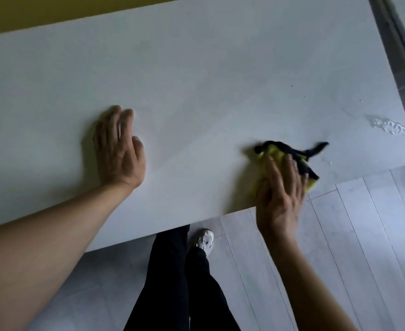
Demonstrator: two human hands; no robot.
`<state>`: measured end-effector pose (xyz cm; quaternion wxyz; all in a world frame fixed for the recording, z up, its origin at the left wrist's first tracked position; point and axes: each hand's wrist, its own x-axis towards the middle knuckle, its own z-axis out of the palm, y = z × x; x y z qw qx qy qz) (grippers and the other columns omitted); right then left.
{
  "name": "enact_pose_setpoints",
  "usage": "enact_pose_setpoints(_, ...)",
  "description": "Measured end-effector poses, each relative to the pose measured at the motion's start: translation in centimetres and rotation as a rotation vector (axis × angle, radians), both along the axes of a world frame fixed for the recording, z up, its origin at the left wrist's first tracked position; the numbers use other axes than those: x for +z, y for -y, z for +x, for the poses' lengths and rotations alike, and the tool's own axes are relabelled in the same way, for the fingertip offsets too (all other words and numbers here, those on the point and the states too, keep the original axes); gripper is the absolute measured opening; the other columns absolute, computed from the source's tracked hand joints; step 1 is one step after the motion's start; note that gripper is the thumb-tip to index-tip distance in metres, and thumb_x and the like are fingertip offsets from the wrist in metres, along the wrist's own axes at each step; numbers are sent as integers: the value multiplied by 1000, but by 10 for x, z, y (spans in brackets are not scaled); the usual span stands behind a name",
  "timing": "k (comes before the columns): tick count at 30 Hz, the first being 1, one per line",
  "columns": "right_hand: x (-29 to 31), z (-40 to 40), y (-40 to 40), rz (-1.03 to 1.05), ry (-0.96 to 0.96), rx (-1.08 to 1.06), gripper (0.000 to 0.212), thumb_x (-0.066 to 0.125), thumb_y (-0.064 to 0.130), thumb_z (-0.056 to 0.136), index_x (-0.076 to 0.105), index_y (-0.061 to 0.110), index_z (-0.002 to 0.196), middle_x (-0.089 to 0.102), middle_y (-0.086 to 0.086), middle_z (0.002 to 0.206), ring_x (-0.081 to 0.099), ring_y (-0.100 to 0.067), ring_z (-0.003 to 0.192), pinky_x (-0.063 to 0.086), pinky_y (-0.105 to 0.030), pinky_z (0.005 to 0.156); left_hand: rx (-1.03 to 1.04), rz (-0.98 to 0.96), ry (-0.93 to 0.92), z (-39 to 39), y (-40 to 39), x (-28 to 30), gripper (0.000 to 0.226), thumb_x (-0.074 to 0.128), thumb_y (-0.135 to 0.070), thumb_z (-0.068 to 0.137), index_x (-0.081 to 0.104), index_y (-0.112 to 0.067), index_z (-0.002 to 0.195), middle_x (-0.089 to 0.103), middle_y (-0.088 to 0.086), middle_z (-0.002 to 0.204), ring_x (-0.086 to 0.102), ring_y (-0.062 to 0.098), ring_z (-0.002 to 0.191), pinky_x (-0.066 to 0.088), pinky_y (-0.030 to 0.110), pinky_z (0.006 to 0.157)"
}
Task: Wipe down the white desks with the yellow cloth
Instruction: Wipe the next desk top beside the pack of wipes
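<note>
Wet patch (390, 126) lies beyond-right of yellow cloth (274, 152); your right hand (279, 194) nearer, fingers flat pressing cloth onto tabletop (196, 80); left hand (119, 146) flat, empty

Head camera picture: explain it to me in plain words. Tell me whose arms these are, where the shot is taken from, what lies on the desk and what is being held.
There is no machine here. The picture comes from one wide-angle camera worn on a person's head, looking forward and down, so the two bare arms are that person's own. Below the desk edge you see their dark trousers and a white shoe on a pale plank floor.

The large pale surface is a white desk. The left hand lies flat on it with straight fingers, holding nothing. The right hand presses a yellow cloth with a black edge against the desk near its front edge; this hand and the cloth are blurred. Farther right, near the desk's end, sits a small wet patch. Nothing else shows on the desk.
</note>
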<state>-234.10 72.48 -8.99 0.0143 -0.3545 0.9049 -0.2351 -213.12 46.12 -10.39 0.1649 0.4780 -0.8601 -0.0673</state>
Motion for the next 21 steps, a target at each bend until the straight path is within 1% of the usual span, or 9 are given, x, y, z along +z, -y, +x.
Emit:
enact_pose_setpoints(2, -2, 7, 7, 0, -18, -133, 47, 43, 18, 102, 51, 18, 148, 34, -15, 161, 26, -27, 152, 21, -60, 120, 5, 2, 13, -2, -1, 0, 57, 43, -17, 98, 44, -8, 154, 38, 19, 162, 33, 41, 150, 22, 52, 125)
enact_pose_setpoints(4, -1, 32, 24, -14, -7, -141, 50, 46, 18, 99, 50, 17, 149, 33, -16, 161, 25, -29, 152, 18, -59, 122, 10, 1, 15, -2, -2, 0, 57, 44, -16, 98, 44, -8, 154, 38, 19, 163, 33, 41, 151, 21, 51, 126)
enact_pose_setpoints(8, 5, 115, 68, -13, 60, 273, 56, 57, 25, 94, 49, 20, 149, 32, -14, 162, 24, -27, 153, 16, -54, 125, 6, 0, 13, -1, -1, 1, 58, 45, -16, 97, 44, -7, 154, 38, 20, 163, 33, 42, 150, 21, 51, 126)
enact_pose_setpoints(10, 10, 134, 94, -3, 62, 462, 57, 59, 27, 94, 48, 24, 150, 31, -10, 163, 22, -24, 154, 13, -50, 126, 6, 0, -3, 0, 1, 2, 59, 45, -16, 95, 46, -6, 153, 40, 20, 162, 35, 42, 150, 22, 50, 126)
enact_pose_setpoints(12, 7, 121, 111, -17, 44, 595, 55, 58, 30, 96, 48, 26, 150, 31, -8, 164, 23, -23, 154, 15, -49, 126, 6, -4, -20, 0, 2, 2, 60, 43, -16, 94, 48, -6, 153, 42, 19, 162, 37, 40, 150, 24, 50, 126)
enact_pose_setpoints(14, 2, 81, 118, -28, 8, 640, 56, 57, 31, 96, 48, 24, 150, 33, -10, 163, 27, -24, 152, 18, -51, 124, -5, 7, -28, -2, 1, 1, 59, 41, -16, 95, 47, -7, 153, 41, 18, 162, 36, 39, 151, 24, 50, 126)
enact_pose_setpoints(15, -2, 53, 120, -43, -11, 579, 55, 56, 29, 95, 50, 23, 149, 36, -12, 161, 30, -26, 150, 21, -52, 122, -5, 11, -25, -2, 1, 1, 59, 41, -16, 96, 47, -7, 154, 40, 17, 163, 35, 39, 151, 23, 49, 127)
enact_pose_setpoints(18, -9, -30, 133, -100, -68, 185, 53, 55, 19, 91, 56, 22, 144, 42, -15, 156, 36, -30, 143, 27, -53, 118, 4, 9, -8, -1, 0, 1, 58, 40, -17, 98, 44, -8, 155, 38, 17, 164, 32, 37, 153, 21, 49, 127)
enact_pose_setpoints(21, -6, -57, 149, -29, -39, -95, 54, 41, 25, 97, 47, 28, 150, 33, -11, 162, 26, -27, 151, 11, -48, 126, 9, 1, -4, -3, -1, 1, 58, 41, -17, 98, 44, -7, 155, 38, 18, 164, 32, 38, 153, 22, 51, 127)
